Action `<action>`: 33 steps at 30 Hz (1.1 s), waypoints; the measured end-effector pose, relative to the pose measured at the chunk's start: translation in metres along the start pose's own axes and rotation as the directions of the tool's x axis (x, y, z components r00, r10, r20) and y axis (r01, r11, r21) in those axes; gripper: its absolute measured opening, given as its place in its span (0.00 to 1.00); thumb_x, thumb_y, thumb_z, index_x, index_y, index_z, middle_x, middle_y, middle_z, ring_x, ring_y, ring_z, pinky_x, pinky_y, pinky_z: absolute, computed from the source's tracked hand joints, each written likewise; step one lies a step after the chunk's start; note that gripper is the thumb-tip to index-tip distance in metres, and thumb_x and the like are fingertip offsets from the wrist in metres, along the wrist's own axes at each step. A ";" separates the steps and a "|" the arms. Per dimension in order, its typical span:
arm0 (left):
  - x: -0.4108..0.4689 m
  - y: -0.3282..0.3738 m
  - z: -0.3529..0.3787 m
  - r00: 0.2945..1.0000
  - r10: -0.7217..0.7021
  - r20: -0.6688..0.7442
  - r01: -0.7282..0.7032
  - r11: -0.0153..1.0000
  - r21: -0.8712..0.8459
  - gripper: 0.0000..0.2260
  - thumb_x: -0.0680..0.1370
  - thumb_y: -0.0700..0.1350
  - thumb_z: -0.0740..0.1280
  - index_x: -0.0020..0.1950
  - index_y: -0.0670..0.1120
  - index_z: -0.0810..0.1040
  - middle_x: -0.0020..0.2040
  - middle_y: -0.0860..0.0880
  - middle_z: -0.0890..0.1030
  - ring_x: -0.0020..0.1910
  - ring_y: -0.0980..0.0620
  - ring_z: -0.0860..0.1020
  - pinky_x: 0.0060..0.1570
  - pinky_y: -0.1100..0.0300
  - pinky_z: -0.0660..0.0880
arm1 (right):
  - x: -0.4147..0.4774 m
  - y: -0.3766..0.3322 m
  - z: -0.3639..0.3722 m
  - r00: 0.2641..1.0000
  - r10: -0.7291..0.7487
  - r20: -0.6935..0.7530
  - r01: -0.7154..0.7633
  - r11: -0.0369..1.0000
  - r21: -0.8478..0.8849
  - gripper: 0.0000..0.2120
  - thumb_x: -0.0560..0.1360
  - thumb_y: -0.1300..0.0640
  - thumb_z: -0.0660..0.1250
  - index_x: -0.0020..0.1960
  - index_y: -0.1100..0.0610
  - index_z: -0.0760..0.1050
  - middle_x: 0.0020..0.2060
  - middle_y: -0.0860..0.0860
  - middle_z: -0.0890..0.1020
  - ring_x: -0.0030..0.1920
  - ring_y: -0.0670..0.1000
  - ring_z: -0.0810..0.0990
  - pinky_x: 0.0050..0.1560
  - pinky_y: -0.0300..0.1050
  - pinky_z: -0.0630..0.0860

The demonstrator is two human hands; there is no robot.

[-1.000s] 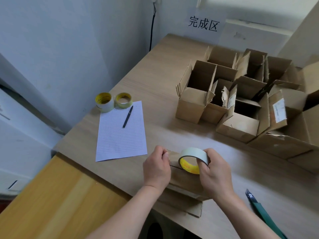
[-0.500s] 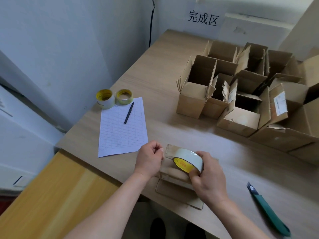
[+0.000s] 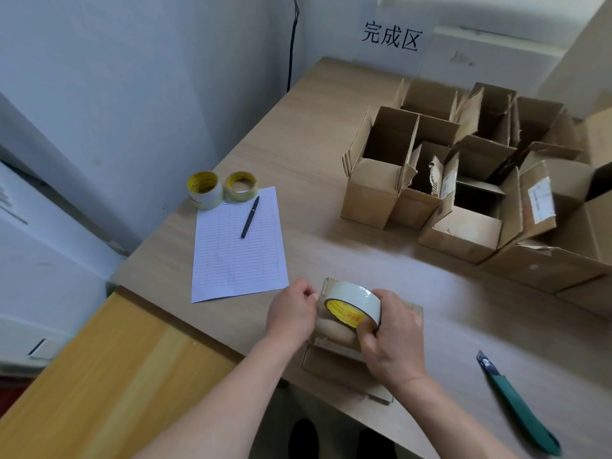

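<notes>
A small cardboard box (image 3: 337, 356) lies at the near edge of the wooden table (image 3: 331, 253). My right hand (image 3: 394, 342) grips a roll of clear tape (image 3: 352, 304) with a yellow core, held on top of the box. My left hand (image 3: 291, 311) sits at the box's left end with its fingers curled, pinching at the box edge or the tape's end; which one is hidden.
A lined sheet (image 3: 236, 246) with a black pen (image 3: 250, 212) lies to the left, with two more tape rolls (image 3: 220, 188) behind it. Several open cardboard boxes (image 3: 463, 180) crowd the far right. A green utility knife (image 3: 516, 404) lies near right. A lower yellow surface (image 3: 99, 385) adjoins at near left.
The tape roll in my right hand has come down onto the box top, nearer to me. My left hand stays at the box's left end.
</notes>
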State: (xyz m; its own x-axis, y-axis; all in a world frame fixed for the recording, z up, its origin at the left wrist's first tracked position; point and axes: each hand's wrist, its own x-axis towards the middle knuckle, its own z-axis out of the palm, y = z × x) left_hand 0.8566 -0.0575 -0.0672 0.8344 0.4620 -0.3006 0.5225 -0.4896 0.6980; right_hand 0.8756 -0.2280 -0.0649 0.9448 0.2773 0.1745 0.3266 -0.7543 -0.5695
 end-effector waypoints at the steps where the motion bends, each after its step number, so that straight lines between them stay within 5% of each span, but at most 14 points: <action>1: -0.002 0.002 0.001 1.000 -0.020 -0.006 0.020 1.000 0.013 0.03 0.81 0.46 0.62 0.51 0.49 0.74 0.43 0.51 0.79 0.45 0.49 0.77 0.41 0.55 0.71 | 0.000 0.000 0.001 1.000 -0.002 0.000 0.002 1.000 -0.005 0.17 0.65 0.56 0.66 0.54 0.51 0.74 0.43 0.47 0.79 0.42 0.54 0.78 0.46 0.48 0.64; 4: 0.000 -0.004 0.002 0.996 -0.084 -0.006 0.085 0.995 0.043 0.20 0.81 0.48 0.64 0.72 0.50 0.65 0.64 0.49 0.74 0.59 0.47 0.76 0.51 0.55 0.72 | 0.001 0.000 0.002 1.000 0.015 0.003 -0.015 1.000 -0.018 0.17 0.65 0.55 0.65 0.54 0.52 0.75 0.44 0.47 0.79 0.42 0.55 0.78 0.46 0.48 0.64; 6: 0.004 -0.007 0.003 0.997 -0.074 -0.037 0.072 0.995 -0.062 0.22 0.80 0.47 0.66 0.73 0.52 0.66 0.69 0.48 0.70 0.63 0.48 0.74 0.57 0.56 0.72 | 0.000 0.000 0.002 1.000 0.020 0.002 -0.020 1.000 -0.025 0.17 0.66 0.55 0.65 0.54 0.53 0.75 0.44 0.48 0.79 0.42 0.54 0.78 0.46 0.48 0.64; 10: 0.005 0.007 0.020 0.999 -0.025 0.023 0.034 0.787 -0.617 0.12 0.82 0.42 0.61 0.60 0.55 0.79 0.60 0.52 0.80 0.57 0.54 0.78 0.57 0.62 0.75 | 0.001 0.000 0.001 1.000 0.029 0.002 -0.029 0.999 -0.027 0.15 0.66 0.54 0.65 0.53 0.52 0.75 0.42 0.46 0.77 0.41 0.52 0.75 0.48 0.46 0.61; 13: 0.004 0.011 0.026 0.996 0.057 0.072 0.003 0.766 -0.643 0.12 0.84 0.41 0.58 0.51 0.53 0.80 0.50 0.53 0.82 0.50 0.55 0.78 0.47 0.69 0.74 | 0.003 0.000 -0.004 0.993 0.074 0.088 -0.077 0.996 0.033 0.09 0.67 0.52 0.62 0.47 0.48 0.71 0.39 0.43 0.74 0.39 0.49 0.68 0.46 0.46 0.60; 16: 0.010 0.006 0.029 0.996 0.077 0.035 -0.044 0.817 -0.575 0.12 0.83 0.40 0.59 0.48 0.53 0.79 0.46 0.55 0.81 0.44 0.60 0.77 0.43 0.70 0.72 | 0.010 0.004 -0.016 0.965 0.142 0.220 -0.185 0.964 0.192 0.06 0.66 0.52 0.65 0.42 0.50 0.73 0.35 0.44 0.77 0.38 0.50 0.72 0.43 0.49 0.69; 19: 0.010 0.005 0.032 0.996 0.087 -0.013 -0.083 0.871 -0.484 0.09 0.82 0.41 0.62 0.49 0.53 0.80 0.45 0.59 0.81 0.42 0.67 0.76 0.44 0.75 0.70 | 0.021 0.017 -0.045 0.918 0.177 0.354 -0.335 0.825 0.456 0.09 0.61 0.55 0.71 0.38 0.57 0.75 0.31 0.50 0.76 0.34 0.50 0.73 0.36 0.48 0.68; 22: 0.010 0.005 0.032 0.995 0.097 -0.027 -0.099 0.892 -0.441 0.08 0.82 0.42 0.62 0.51 0.52 0.80 0.41 0.60 0.79 0.38 0.70 0.75 0.40 0.77 0.68 | 0.027 0.032 -0.085 0.893 0.104 0.438 -0.380 0.697 0.609 0.15 0.62 0.47 0.71 0.33 0.59 0.72 0.27 0.56 0.73 0.31 0.52 0.71 0.34 0.46 0.66; 24: 0.010 0.004 0.033 0.994 0.099 -0.047 -0.110 0.896 -0.431 0.08 0.82 0.41 0.62 0.51 0.50 0.81 0.34 0.61 0.76 0.33 0.68 0.73 0.37 0.75 0.67 | 0.028 0.046 -0.103 0.914 0.111 0.391 -0.317 0.796 0.516 0.19 0.65 0.41 0.66 0.31 0.57 0.71 0.26 0.49 0.69 0.29 0.49 0.68 0.31 0.45 0.64; 27: 0.010 0.006 0.034 0.992 0.114 -0.062 -0.129 0.902 -0.412 0.08 0.82 0.41 0.62 0.51 0.48 0.81 0.25 0.62 0.73 0.28 0.65 0.71 0.32 0.73 0.66 | 0.028 0.056 -0.113 0.958 0.066 0.279 -0.076 0.997 0.026 0.17 0.68 0.39 0.62 0.33 0.52 0.72 0.24 0.46 0.72 0.29 0.49 0.71 0.32 0.50 0.70; 33: 0.010 0.005 0.034 0.990 0.124 -0.072 -0.142 0.914 -0.379 0.09 0.82 0.43 0.63 0.48 0.52 0.81 0.27 0.57 0.71 0.27 0.60 0.68 0.30 0.70 0.65 | 0.017 0.068 -0.109 0.980 -0.014 0.198 0.077 0.945 -0.319 0.17 0.68 0.38 0.63 0.33 0.51 0.66 0.25 0.52 0.77 0.32 0.60 0.77 0.29 0.46 0.68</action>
State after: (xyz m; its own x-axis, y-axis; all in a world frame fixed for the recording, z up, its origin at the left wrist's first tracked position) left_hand 0.8738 -0.0804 -0.0888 0.8778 0.4499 -0.1644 0.2930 -0.2328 0.9273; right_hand 0.9163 -0.3396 -0.0131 0.9165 0.3996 0.0200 0.3899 -0.8809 -0.2683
